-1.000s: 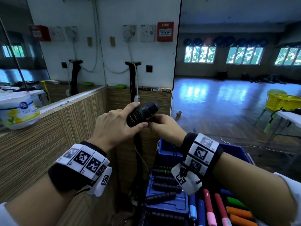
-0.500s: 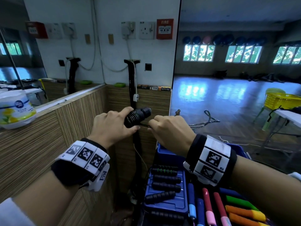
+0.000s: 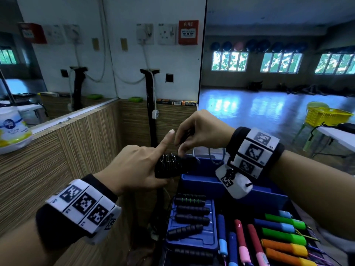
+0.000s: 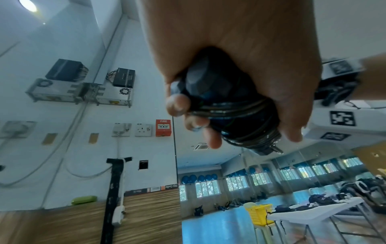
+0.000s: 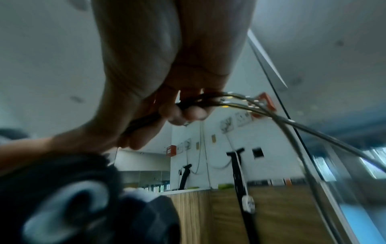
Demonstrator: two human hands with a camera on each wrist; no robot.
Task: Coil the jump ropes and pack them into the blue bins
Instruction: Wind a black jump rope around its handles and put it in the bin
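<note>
My left hand point(image 3: 138, 167) grips the black jump rope handles point(image 3: 174, 166) with cord wound round them, forefinger pointing up. In the left wrist view the fingers curl round the black handles point(image 4: 225, 105) and the wound cord point(image 4: 229, 112). My right hand point(image 3: 196, 131) is just above the handles and pinches the loose cord; in the right wrist view the thin cord point(image 5: 271, 113) runs from its fingertips point(image 5: 188, 115) off to the right. The blue bin point(image 3: 207, 181) sits right below both hands, with black handles point(image 3: 192, 212) lying on a blue lid point(image 3: 192, 240).
Coloured jump rope handles point(image 3: 278, 237) lie at the lower right. A wood-panelled counter point(image 3: 67, 150) runs along the left with a white tub point(image 3: 13, 129) on it. A black stand point(image 3: 151, 116) rises behind the bin. A mirror wall point(image 3: 269, 93) is to the right.
My right hand rose above the handles with the cord, and the left hand lowered the bundle toward the bin, its forefinger now lifted.
</note>
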